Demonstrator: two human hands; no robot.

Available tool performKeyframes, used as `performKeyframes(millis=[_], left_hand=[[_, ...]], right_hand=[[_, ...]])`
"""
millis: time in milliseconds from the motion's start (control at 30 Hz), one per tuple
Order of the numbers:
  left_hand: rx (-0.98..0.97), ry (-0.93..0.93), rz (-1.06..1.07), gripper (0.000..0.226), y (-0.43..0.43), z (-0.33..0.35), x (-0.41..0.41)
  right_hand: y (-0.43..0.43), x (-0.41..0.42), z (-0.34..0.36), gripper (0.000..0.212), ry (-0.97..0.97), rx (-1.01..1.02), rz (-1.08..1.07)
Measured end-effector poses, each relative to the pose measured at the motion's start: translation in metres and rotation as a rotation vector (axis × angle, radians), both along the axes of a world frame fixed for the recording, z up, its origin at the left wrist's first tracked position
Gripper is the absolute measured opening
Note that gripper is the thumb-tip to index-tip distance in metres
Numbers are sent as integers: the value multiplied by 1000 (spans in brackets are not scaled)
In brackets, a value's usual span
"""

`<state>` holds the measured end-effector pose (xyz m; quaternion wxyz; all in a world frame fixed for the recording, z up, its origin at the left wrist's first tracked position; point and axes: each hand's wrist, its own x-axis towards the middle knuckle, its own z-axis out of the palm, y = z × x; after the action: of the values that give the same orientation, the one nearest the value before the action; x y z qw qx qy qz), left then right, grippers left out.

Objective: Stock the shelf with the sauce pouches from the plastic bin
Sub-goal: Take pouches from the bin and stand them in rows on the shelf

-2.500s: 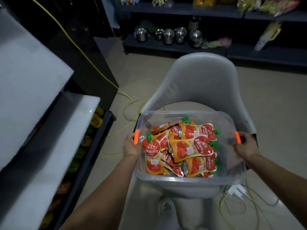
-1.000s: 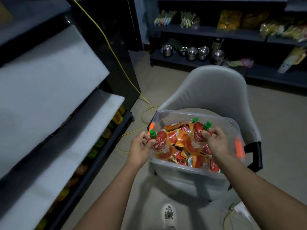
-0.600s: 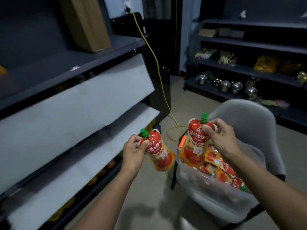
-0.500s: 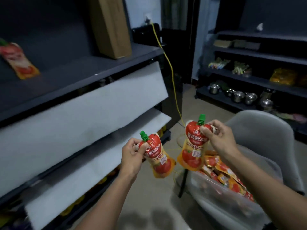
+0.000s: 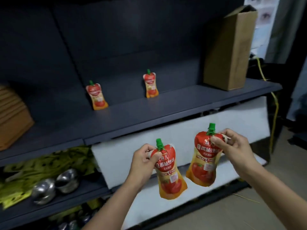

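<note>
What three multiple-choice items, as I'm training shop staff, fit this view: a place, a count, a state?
1. Where do the two stocked pouches stand? A on the dark shelf; B inside a fridge; C on a chair.
2. How many sauce pouches show in all? A two; B four; C six.
3. What is the left hand doing? A hanging open; B pinching a pouch near its cap; C gripping a broom.
Key: 1 A, both stand upright on its board. 2 B, two stocked, one in the left hand, another in the right hand. 3 B, the hand pinches the pouch top.
</note>
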<state>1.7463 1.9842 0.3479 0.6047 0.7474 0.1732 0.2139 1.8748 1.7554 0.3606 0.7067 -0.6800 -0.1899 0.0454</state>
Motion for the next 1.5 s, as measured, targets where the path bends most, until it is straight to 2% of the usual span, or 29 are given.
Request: performKeyframes(millis=[300, 500, 700, 967, 1300, 1500], left_hand=[[74, -68, 117, 12, 146, 46, -8], [151, -123, 187, 11, 201, 84, 41], [205, -160, 220, 9, 243, 118, 103], [198, -137, 289, 7, 303, 116, 168], [277, -23, 297, 3, 405, 110, 224], [324, 16, 320, 9, 459, 111, 258]], right_hand=[[148, 15, 38, 12, -109, 2, 92], [208, 70, 77, 8, -213, -27, 152], [265, 138, 105, 10, -230, -27, 270], [337, 213, 112, 6, -257, -129, 366], [414, 280, 108, 9, -250, -229, 346], [476, 307, 103, 6, -225, -173, 319]])
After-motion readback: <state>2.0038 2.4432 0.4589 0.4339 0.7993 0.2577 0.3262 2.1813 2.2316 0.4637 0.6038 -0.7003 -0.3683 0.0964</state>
